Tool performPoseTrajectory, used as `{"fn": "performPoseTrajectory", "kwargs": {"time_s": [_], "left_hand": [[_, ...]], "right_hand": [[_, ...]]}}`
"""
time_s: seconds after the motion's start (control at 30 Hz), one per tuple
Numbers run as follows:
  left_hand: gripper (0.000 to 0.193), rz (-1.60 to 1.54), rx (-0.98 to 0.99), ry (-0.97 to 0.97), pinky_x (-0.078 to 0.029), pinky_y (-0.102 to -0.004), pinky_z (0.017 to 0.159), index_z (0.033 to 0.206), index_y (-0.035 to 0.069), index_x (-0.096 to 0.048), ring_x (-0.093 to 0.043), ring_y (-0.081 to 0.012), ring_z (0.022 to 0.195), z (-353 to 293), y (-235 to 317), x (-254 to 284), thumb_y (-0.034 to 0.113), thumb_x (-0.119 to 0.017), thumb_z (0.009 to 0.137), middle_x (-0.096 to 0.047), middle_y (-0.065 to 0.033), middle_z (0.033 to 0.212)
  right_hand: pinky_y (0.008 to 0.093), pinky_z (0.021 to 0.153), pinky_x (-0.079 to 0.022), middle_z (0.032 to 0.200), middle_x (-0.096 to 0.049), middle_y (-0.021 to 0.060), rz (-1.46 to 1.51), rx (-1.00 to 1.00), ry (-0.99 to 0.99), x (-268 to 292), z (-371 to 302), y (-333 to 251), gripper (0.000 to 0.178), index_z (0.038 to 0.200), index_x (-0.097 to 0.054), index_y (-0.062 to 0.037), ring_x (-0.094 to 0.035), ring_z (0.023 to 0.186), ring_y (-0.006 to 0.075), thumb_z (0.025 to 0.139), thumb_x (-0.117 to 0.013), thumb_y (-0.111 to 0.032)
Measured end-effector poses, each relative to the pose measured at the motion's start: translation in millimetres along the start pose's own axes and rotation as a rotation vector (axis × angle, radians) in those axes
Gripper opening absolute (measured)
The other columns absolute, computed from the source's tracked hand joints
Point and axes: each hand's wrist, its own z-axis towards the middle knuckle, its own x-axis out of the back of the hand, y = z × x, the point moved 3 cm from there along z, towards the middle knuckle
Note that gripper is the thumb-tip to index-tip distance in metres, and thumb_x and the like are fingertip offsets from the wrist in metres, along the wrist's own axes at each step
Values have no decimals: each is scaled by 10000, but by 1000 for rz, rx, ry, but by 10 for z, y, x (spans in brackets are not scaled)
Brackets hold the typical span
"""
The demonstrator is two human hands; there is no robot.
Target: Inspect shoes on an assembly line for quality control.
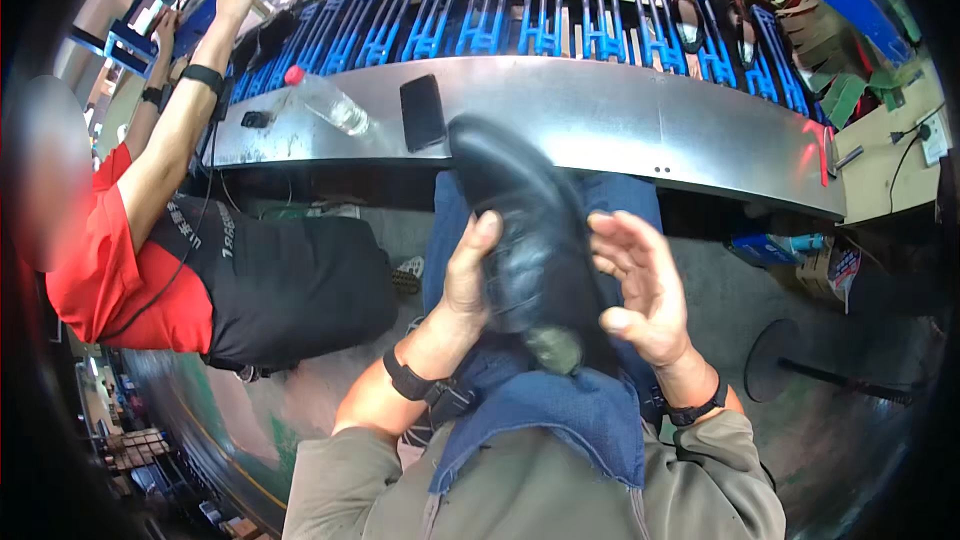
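Observation:
A black leather shoe, blurred in places, is held over my lap with its toe pointing away toward the metal ledge. A pale greenish patch shows at its heel end. Along the shoe's left side my left hand grips it, thumb up against the upper and the other fingers hidden behind. On the opposite side my right hand has its fingers apart and slightly curved, close beside the shoe. Whether its thumb touches the shoe I cannot tell. A blue apron covers my lap below the shoe.
Beyond my knees runs a metal ledge bearing a phone and a plastic bottle. Blue racks line the conveyor behind, with dark shoes at right. A person in a red shirt sits close at left. A round-based stand is at right.

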Motion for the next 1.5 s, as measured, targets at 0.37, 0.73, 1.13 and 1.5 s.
{"fn": "performPoseTrajectory", "kwargs": {"time_s": [0.37, 0.73, 1.13, 1.5], "left_hand": [[650, 355, -166, -3, -455, -374, 1046, 1397, 1, -419, -570, -229, 1190, -123, -31, -256, 284, -693, 879, -560, -143, 1297], [870, 730, -127, -146, -324, -411, 1168, 1521, -37, -246, -409, -279, 1391, 264, -590, 80, 287, -758, 896, -432, -191, 1453], [578, 580, -81, -130, -354, -331, 1125, 1437, -29, -471, -493, -194, 1310, 1040, -498, 38, 121, -705, 930, -557, -113, 1377], [481, 697, -169, 66, -460, -318, 1022, 1370, -26, -562, -600, -184, 1185, 1178, -696, 143, 141, -703, 942, -653, -136, 1278]], "right_hand": [[371, 971, -500, 1202, -641, 177, -169, -34, 199, -286, 174, 222, 605, 1349, -468, 1, -626, 1154, 250, 865, -776, -191], [367, 1021, -466, 1235, -625, 144, -221, -58, -2, 424, 571, 459, 664, 1441, -439, -44, -609, 1157, 225, 886, -743, -245], [380, 1133, -358, 1431, -465, 157, -140, -38, 159, 644, 722, 1066, 662, 1502, -390, -23, -467, 1336, 255, 966, -666, -296], [328, 1104, -384, 1375, -595, 123, -22, -165, 199, 722, 826, 1215, 461, 1399, -559, -25, -526, 1307, 218, 997, -624, -241]]}}
